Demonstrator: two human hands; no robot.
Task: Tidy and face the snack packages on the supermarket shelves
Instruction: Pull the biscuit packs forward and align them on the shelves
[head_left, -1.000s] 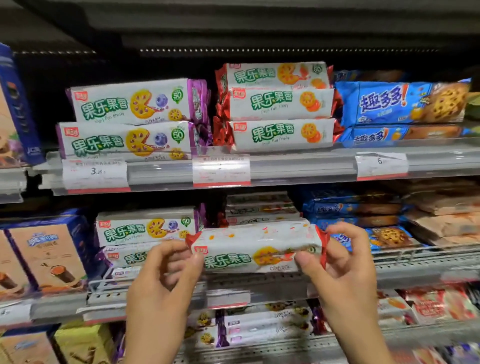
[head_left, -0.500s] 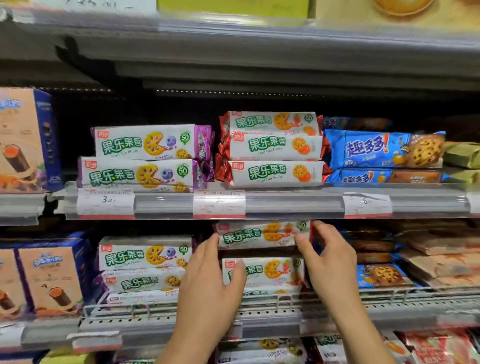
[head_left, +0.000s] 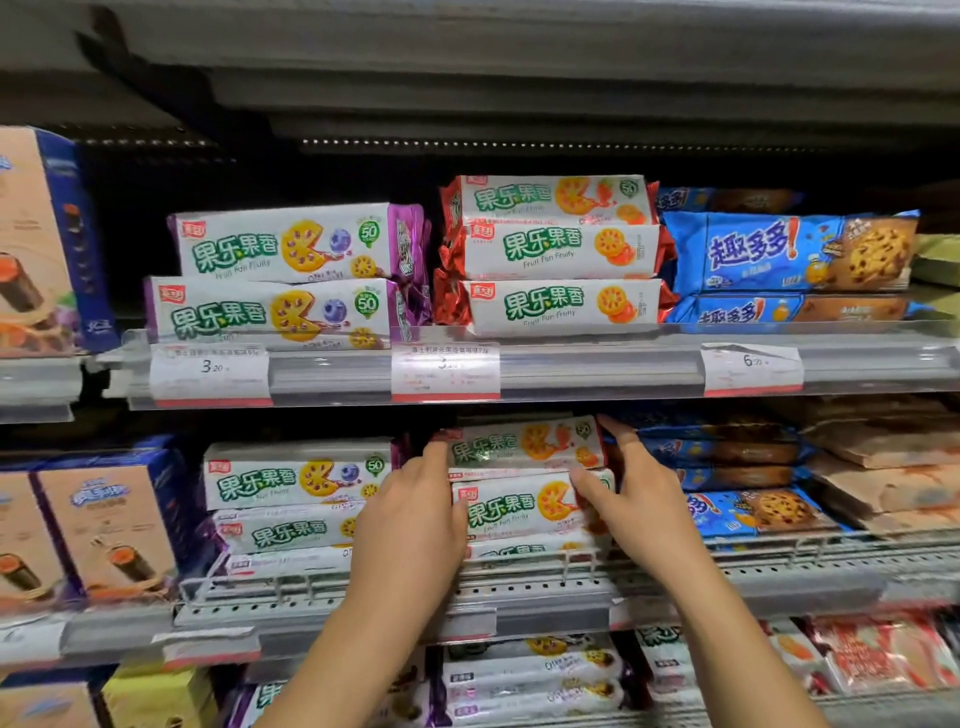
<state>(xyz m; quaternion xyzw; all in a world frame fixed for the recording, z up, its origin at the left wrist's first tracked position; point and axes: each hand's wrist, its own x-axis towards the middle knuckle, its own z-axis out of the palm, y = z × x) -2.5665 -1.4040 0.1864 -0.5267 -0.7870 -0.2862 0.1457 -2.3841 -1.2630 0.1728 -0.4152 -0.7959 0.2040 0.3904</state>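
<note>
A white biscuit pack with red ends lies on top of a stack of like packs on the middle shelf, face forward. My left hand presses against the left ends of the top pack and the stack. My right hand has its fingers on the top pack's right end and its thumb on the front of the pack below. On the upper shelf, three red-ended packs are stacked beside two purple-ended ones.
Purple-ended packs lie left of my hands and blue cookie packs right of them. Brown-and-blue boxes stand at the far left. A low wire rail runs along the middle shelf's front. More packs fill the lower shelf.
A second ago both hands held the red-ended pack in front of the shelf. It now lies on the stack, hands still at its ends. The view has tilted upward.
</note>
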